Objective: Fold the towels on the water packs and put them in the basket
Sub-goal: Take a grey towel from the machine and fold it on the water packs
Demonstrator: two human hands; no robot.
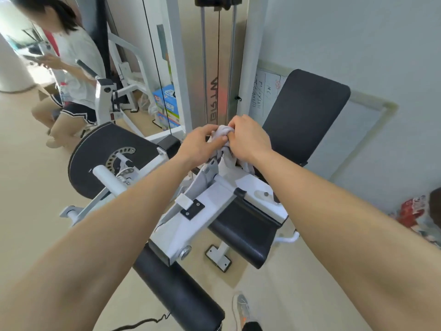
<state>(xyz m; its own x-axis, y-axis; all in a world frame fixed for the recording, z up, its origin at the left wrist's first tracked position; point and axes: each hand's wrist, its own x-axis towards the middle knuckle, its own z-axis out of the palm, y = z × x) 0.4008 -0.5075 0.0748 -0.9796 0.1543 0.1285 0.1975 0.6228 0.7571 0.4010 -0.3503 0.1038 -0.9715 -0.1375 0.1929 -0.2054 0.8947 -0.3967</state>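
A light grey towel [222, 131] is bunched between both hands, held up above the white frame of a gym machine [210, 199]. My left hand [200, 144] pinches the towel from the left with thumb and fingers. My right hand [245, 137] grips it from the right with curled fingers. A strip of the towel hangs down below the hands toward the frame. No basket shows in this view. Red-labelled water packs [416, 211] lie on the floor at the far right edge.
The machine's black seat pad [248, 230], black backrest [307, 108] and black roller pad [176, 290] surround the hands. A weight stack tower [217, 68] stands behind. A person [71, 68] sits at the far left. Blue boxes [165, 103] stand on the floor.
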